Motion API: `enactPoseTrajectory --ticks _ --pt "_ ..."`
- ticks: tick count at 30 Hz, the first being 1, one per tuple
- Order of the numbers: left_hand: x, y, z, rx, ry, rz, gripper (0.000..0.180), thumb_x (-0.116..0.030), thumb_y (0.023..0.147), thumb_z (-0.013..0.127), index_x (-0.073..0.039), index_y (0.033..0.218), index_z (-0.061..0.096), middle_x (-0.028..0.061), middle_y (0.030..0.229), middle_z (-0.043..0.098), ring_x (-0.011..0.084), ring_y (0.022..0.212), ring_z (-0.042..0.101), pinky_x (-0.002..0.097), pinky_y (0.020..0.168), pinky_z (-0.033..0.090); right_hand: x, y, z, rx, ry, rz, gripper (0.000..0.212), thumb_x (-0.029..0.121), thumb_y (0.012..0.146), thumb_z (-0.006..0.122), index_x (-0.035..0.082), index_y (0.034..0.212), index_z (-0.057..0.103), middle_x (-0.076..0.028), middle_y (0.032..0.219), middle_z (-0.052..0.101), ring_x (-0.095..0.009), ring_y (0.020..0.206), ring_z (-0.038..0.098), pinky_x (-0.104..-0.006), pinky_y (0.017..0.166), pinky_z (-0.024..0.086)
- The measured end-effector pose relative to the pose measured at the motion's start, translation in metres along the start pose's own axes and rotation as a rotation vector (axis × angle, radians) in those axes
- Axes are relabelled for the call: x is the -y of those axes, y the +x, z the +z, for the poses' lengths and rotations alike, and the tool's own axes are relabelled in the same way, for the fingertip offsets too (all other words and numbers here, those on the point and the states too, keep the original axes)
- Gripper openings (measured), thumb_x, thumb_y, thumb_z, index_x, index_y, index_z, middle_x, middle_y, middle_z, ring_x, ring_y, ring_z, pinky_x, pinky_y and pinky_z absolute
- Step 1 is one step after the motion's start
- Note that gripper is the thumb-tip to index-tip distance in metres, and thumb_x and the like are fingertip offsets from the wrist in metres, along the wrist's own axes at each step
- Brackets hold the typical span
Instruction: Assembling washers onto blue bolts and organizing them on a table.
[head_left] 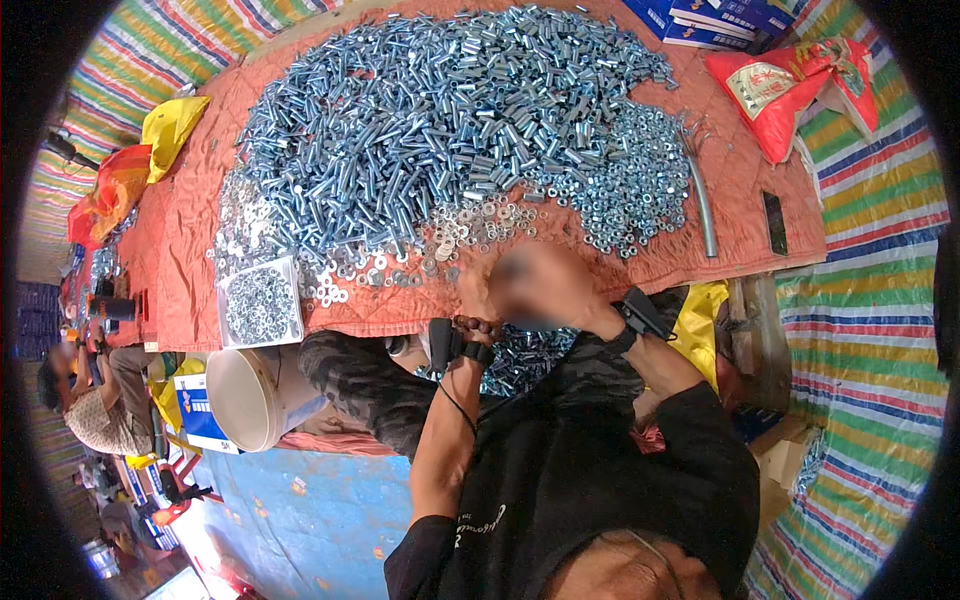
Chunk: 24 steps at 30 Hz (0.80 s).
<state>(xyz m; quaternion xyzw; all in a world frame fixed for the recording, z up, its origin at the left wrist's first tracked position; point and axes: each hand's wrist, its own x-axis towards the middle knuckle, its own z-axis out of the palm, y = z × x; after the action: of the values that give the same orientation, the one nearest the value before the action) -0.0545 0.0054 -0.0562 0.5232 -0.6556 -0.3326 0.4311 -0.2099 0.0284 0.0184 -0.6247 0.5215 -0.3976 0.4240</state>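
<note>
My left hand (475, 292) and my right hand (598, 312) meet at the table's near edge, just in front of the washers. A blurred patch covers most of their fingers, so what they hold, if anything, cannot be made out. Beyond them a large heap of zinc-coloured bolts and sleeves (430, 130) spreads over the red quilted cloth (400, 312). Hex nuts (635, 185) lie at the heap's right side, flat washers (480, 225) along its near side. Below my hands, between my legs, is a pile of metal fasteners (530, 360).
A square white tub (260, 300) of small rings stands at the table's near left, above a large white bucket (243, 400). A metal tube (704, 205) lies right of the nuts, near a red bag (765, 95). Another person (105, 400) sits at far left.
</note>
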Motion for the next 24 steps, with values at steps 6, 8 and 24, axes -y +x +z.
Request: enactPoseTrajectory --ticks 6,8,24 --pt "0.001 0.0 0.001 -0.054 0.053 0.089 0.019 -0.011 0.072 0.07 -0.002 0.087 0.064 0.0174 0.069 0.062 0.0368 0.061 0.061 0.0427 0.054 0.046 0.002 0.001 -0.011 0.215 -0.046 0.186 0.049 0.023 0.089 0.065 -0.004 0.128 0.05 -0.007 0.078 0.062 -0.009 0.068 0.056 -0.0278 0.059 0.046" --pt "-0.002 -0.001 0.0 -0.032 0.023 0.046 0.018 -0.012 0.072 0.07 -0.003 0.087 0.064 0.0171 0.068 0.061 0.0373 0.061 0.06 0.0431 0.054 0.046 -0.001 -0.001 -0.002 0.12 0.116 0.138 0.036 0.022 0.089 0.066 -0.001 0.117 0.062 -0.008 0.08 0.066 -0.011 0.071 0.06 -0.0277 0.061 0.047" --pt "0.009 -0.003 0.003 0.002 0.004 -0.034 0.021 -0.012 0.072 0.072 -0.006 0.093 0.069 0.0155 0.076 0.067 0.0338 0.067 0.065 0.0411 0.058 0.05 0.011 -0.003 -0.009 0.147 -0.108 0.111 0.041 0.021 0.088 0.067 -0.002 0.12 0.056 -0.008 0.079 0.065 -0.01 0.07 0.059 -0.0306 0.062 0.048"
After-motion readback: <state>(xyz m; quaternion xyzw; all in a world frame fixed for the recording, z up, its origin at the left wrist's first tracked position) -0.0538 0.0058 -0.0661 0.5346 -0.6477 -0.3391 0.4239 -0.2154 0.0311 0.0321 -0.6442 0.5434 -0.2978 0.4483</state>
